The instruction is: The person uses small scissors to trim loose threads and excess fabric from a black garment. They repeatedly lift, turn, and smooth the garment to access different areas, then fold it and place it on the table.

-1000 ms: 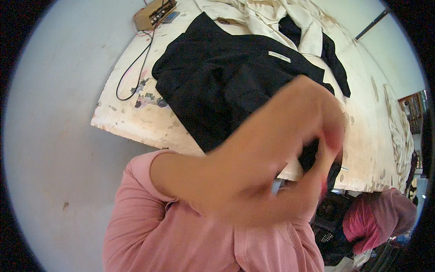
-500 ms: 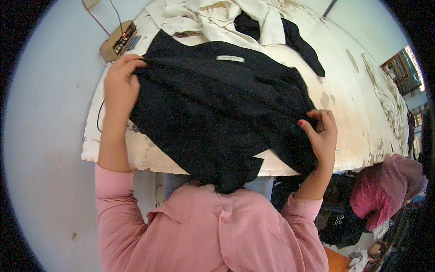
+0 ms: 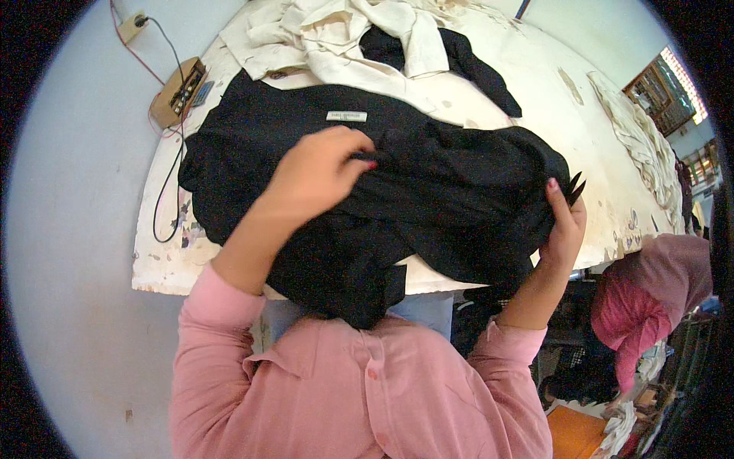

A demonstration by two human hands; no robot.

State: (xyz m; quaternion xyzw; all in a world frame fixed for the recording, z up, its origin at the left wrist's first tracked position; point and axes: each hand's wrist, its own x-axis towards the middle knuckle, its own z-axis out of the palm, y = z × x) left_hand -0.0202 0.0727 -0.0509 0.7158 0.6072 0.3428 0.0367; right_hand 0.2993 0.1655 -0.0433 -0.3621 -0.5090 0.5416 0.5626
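A black garment with a small white label near its upper edge lies spread over the table, its lower part hanging past the front edge against me. My left hand is closed in a pinch on the cloth just below the label. At the garment's right end, my right hand is closed round what look like small thread snips, two dark pointed blades sticking up past the fingers. Its thumb rests against the black cloth; the snips' handle is hidden in the palm.
Cream garments and a black sleeve-like piece lie at the back of the stained table. A brown box with knobs and cables stands at the left by the wall. Another person in pink bends down at the right.
My left hand has moved from the garment's upper left corner to its middle. The right end of the cloth is bunched more, and the dark blades now show at my right hand.
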